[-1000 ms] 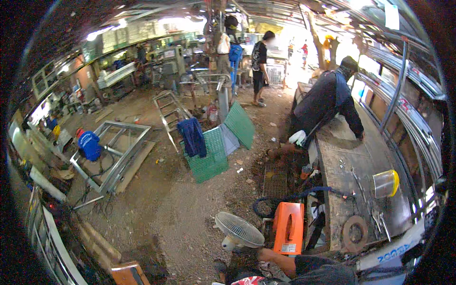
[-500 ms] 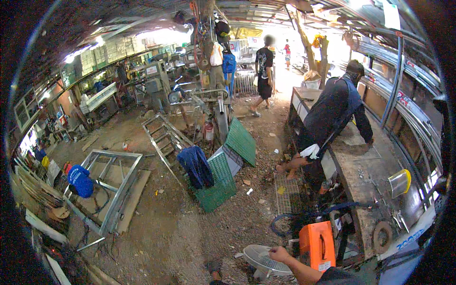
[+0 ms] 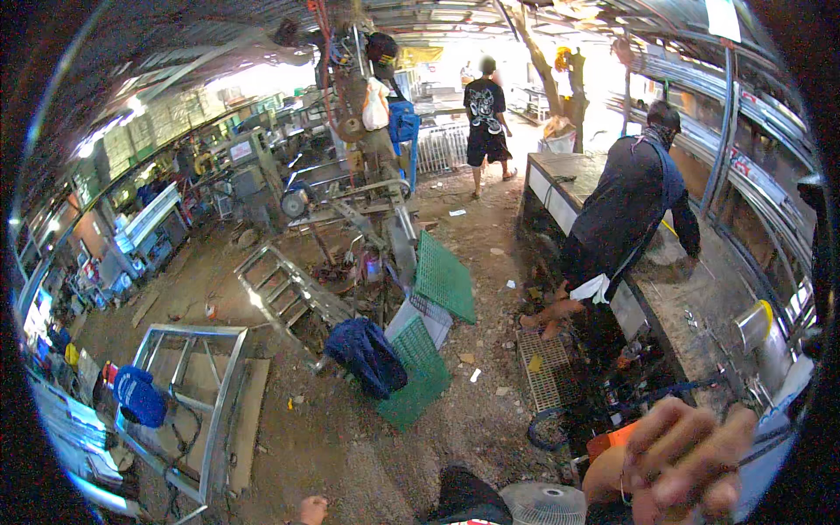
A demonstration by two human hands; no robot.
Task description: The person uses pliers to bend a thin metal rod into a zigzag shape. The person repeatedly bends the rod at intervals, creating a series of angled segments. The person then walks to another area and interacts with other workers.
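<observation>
My right hand (image 3: 687, 455) is raised close in at the lower right, large and somewhat blurred. Its fingers are bent but apart, and nothing shows in them. A thin band circles the wrist. Behind it, mostly covered, is an orange box-shaped machine (image 3: 610, 440). The round fan (image 3: 544, 501) stands at the bottom edge, left of that hand and apart from it. Only a small part of my left hand (image 3: 312, 509) shows at the lower edge, fingers curled in, with bare ground around it. My dark-clothed leg (image 3: 468, 496) comes in between the hands.
A person in dark clothes (image 3: 617, 206) leans over the long workbench (image 3: 647, 280) at right; another (image 3: 485, 114) walks at the back. Someone in blue (image 3: 140, 395) crouches by a metal frame (image 3: 229, 385). Green mesh panels (image 3: 442, 280), a draped dark-blue cloth (image 3: 367, 354) and a ladder (image 3: 289, 293) occupy the middle.
My right hand has left the fan's guard and risen to the right, nearer the camera. My left hand has come into view. The walking person is turned away. My view has shifted.
</observation>
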